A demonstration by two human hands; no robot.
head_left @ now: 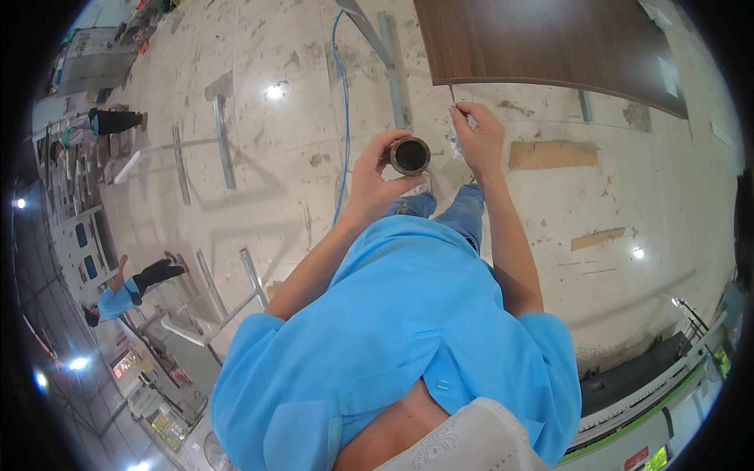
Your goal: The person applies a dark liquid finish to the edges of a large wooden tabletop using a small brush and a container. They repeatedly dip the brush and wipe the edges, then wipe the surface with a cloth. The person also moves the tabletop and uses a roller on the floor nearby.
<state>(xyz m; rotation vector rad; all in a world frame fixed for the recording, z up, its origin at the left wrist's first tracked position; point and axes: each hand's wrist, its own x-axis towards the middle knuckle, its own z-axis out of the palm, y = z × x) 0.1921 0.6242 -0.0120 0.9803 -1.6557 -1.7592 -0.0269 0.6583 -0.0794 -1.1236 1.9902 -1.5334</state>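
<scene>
White cloth (465,439) sits nearest us; our left hand (372,182) grips round cup (426,156); right hand (480,138), nearer brown panel (542,47), pinches thin stick (452,93) pointing far.

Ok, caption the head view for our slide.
Left hand holding a cup, right hand a thin rod near a brown panel.

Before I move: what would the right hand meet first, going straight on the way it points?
Most likely the near edge of the brown panel; the thin tool in the right hand seems to reach it, though depth is unclear.
</scene>
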